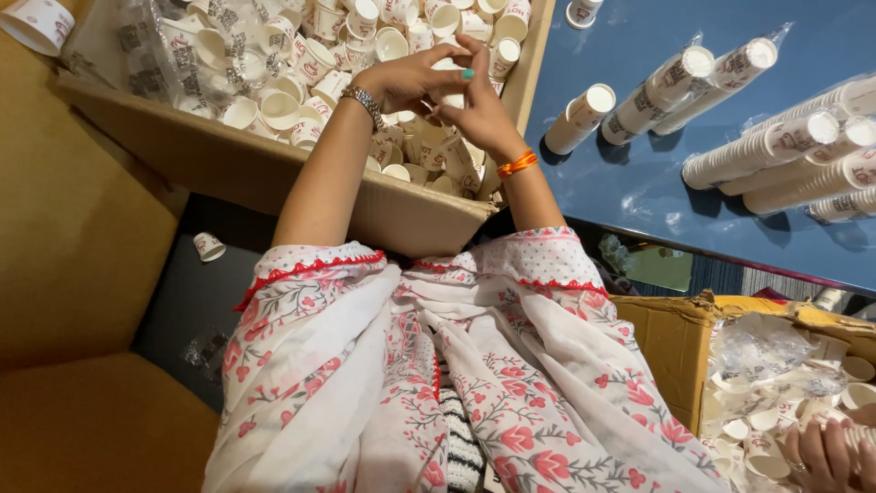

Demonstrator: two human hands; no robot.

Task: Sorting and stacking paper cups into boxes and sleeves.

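Both my hands are raised together over a big cardboard box [274,169] full of loose small white paper cups [283,100]. My left hand [411,82], with a metal watch on the wrist, and my right hand [479,114], with an orange thread on the wrist, close together on a short stack of white paper cups [450,82], mostly hidden by the fingers.
A blue table [639,173] at right carries several plastic-wrapped cup stacks [776,151] lying on their sides. Another cardboard box [675,338] of cups sits at lower right, with another person's hand [826,452] in it. One cup [209,246] lies on the dark floor. A tan seat is at left.
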